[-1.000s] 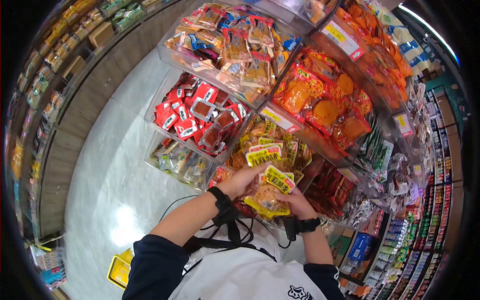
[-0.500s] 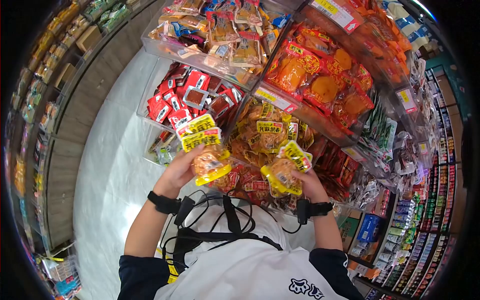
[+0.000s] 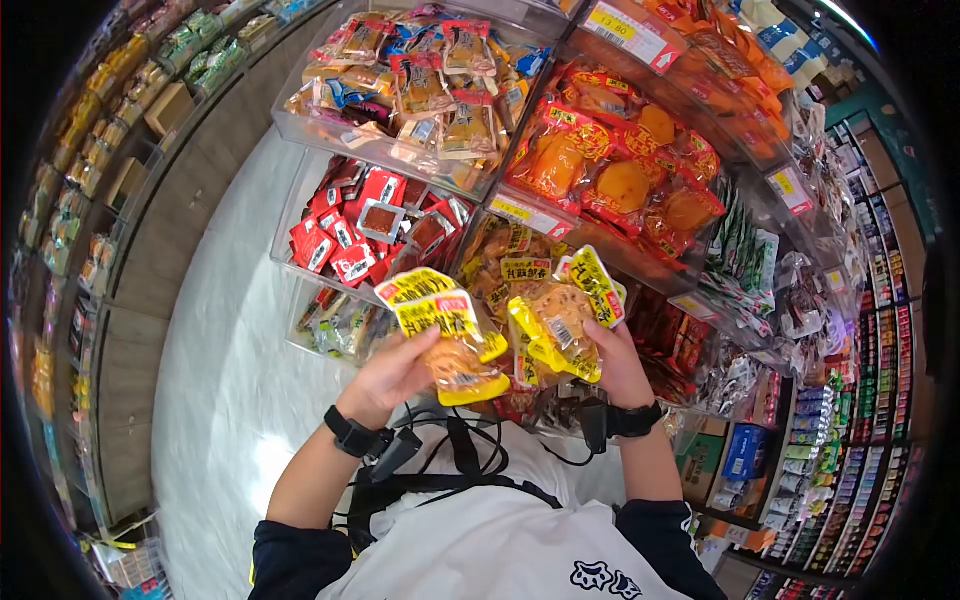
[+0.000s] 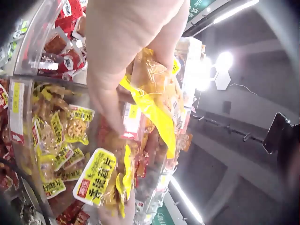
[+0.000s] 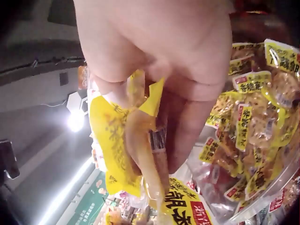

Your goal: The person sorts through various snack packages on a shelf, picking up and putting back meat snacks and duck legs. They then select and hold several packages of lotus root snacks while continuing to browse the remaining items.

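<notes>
My left hand (image 3: 392, 375) grips yellow-labelled clear snack packets (image 3: 458, 350), two labels showing one over the other. Round brown pieces are visible through the film. My right hand (image 3: 618, 368) pinches a similar yellow packet (image 3: 558, 325) by its side, with thumb on the front; another label edge shows behind it. Both hands hover over a clear bin of the same packets (image 3: 523, 268), which they partly hide. In the right wrist view the fingers (image 5: 187, 126) fold round the packet, with the bin's packets (image 5: 253, 126) to the right.
Red sachets (image 3: 350, 225) fill the bin to the left, brown snack packs (image 3: 440, 85) the one above. Large red-orange packets (image 3: 620, 180) lie beyond a price strip (image 3: 527, 213). Shelving (image 3: 140, 300) stands at left across a pale floor (image 3: 230, 350); cables (image 3: 470, 440) hang at the waist.
My hands were together over the bin, then spread apart with packets in each. Now they have come closer together again, the left moving right and the packets lying nearly side by side.
</notes>
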### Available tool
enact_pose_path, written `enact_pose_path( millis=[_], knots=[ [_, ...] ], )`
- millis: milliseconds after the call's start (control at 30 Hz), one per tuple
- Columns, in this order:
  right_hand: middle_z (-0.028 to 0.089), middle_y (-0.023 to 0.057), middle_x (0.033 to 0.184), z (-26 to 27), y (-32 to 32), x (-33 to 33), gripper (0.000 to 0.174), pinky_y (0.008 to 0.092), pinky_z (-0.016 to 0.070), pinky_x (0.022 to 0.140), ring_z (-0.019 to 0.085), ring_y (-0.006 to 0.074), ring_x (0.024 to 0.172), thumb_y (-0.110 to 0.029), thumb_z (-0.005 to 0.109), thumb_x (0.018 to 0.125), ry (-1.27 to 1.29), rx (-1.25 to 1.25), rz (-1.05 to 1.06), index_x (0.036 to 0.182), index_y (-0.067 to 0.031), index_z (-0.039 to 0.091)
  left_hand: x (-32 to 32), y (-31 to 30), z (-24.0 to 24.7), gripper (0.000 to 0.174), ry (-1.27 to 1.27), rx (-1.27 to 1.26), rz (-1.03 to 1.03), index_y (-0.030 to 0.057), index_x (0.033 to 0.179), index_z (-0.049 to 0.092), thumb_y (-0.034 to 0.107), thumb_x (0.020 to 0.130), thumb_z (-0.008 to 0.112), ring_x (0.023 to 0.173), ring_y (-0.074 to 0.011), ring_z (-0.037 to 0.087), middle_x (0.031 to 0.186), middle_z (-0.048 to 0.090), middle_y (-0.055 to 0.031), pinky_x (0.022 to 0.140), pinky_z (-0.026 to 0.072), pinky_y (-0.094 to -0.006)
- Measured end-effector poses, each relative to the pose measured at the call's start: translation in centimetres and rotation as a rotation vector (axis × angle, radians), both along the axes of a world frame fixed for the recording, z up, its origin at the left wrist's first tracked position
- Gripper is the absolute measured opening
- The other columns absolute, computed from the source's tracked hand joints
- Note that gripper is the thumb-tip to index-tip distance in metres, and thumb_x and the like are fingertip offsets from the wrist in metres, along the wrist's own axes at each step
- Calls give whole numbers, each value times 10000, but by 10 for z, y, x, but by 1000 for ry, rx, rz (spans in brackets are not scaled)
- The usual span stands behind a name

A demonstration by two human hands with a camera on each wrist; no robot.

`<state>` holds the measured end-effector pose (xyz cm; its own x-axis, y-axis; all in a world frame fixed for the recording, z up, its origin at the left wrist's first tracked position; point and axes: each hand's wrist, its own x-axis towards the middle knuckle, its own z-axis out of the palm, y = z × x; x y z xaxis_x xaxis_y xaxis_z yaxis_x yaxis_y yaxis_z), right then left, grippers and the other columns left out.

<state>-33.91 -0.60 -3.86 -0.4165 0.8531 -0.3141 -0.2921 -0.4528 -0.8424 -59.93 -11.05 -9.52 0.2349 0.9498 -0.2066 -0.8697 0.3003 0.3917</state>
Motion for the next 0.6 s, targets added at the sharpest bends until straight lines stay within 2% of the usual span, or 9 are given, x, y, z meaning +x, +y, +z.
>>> enact_pose_path(
  millis=[67, 167, 200, 233, 300, 333, 400, 433, 600],
  knots=[
    [541, 69, 1200, 4, -2, -14, 502, 312, 449, 906, 546, 168, 1062, -50, 608, 820, -13, 4, 102, 1281, -23, 413, 8, -1, -2, 454, -43, 89, -81, 60, 1282, 412, 248, 895, 557, 1125, -222, 516, 1237, 524, -85, 973, 391, -400],
    [566, 52, 1143, 5, -13, -40, 448, 288, 462, 862, 558, 136, 1005, -124, 638, 830, -203, 75, 202, 1231, -19, 467, 15, -3, -7, 481, -94, 37, -154, 60, 1294, 399, 270, 892, 560, 1137, -221, 509, 1246, 517, -88, 981, 385, -404],
    [573, 44, 1127, 5, -16, -47, 431, 278, 465, 850, 565, 130, 983, -132, 637, 834, -199, 19, 170, 1216, -14, 477, 17, -2, -3, 501, -94, -26, -149, 52, 1304, 386, 274, 890, 562, 1153, -229, 498, 1260, 508, -87, 990, 378, -405],
    [580, 37, 1112, 6, -19, -50, 414, 267, 468, 838, 571, 125, 961, -140, 637, 838, -200, -32, 135, 1201, -8, 488, 18, -4, 0, 510, -22, -21, -140, 53, 1303, 387, 289, 887, 564, 1152, -230, 500, 1262, 508, -85, 991, 378, -406],
    [588, 28, 1093, 0, -16, -50, 402, 258, 471, 817, 579, 116, 924, -170, 638, 843, -178, 18, 206, 1182, -4, 501, 15, -10, 3, 528, 117, 2, -120, 55, 1301, 391, 318, 880, 568, 1151, -232, 504, 1266, 507, -81, 993, 378, -408],
    [582, -4, 948, -2, -15, -51, 400, 220, 460, 680, 554, 65, 789, -178, 628, 853, -188, 22, 213, 1206, -53, 487, 11, -11, 7, 536, 148, 6, -156, 50, 1299, 391, 303, 869, 586, 1149, -231, 506, 1263, 507, -87, 989, 384, -406],
    [582, -8, 962, 0, -10, -46, 413, 215, 452, 689, 549, 61, 810, -189, 630, 855, -246, 61, 300, 1216, -54, 482, 6, -14, 9, 565, 221, 13, -189, 34, 1295, 388, 278, 843, 626, 1139, -227, 512, 1245, 516, -104, 971, 404, -392],
    [584, -6, 979, -2, -8, -44, 418, 212, 449, 692, 549, 61, 822, -192, 629, 856, -284, 105, 345, 1221, -53, 479, 4, -14, 12, 520, 246, 46, -200, 11, 1294, 386, 219, 868, 599, 1124, -211, 516, 1235, 521, -100, 965, 407, -375],
    [558, 25, 1121, 7, -8, -45, 473, 245, 445, 826, 531, 96, 968, -191, 632, 854, -289, 238, 516, 1253, -20, 444, 9, -14, 14, 486, 384, 50, -205, 6, 1267, 409, 197, 865, 604, 1087, -188, 539, 1200, 543, -90, 930, 436, -346]
  ],
)
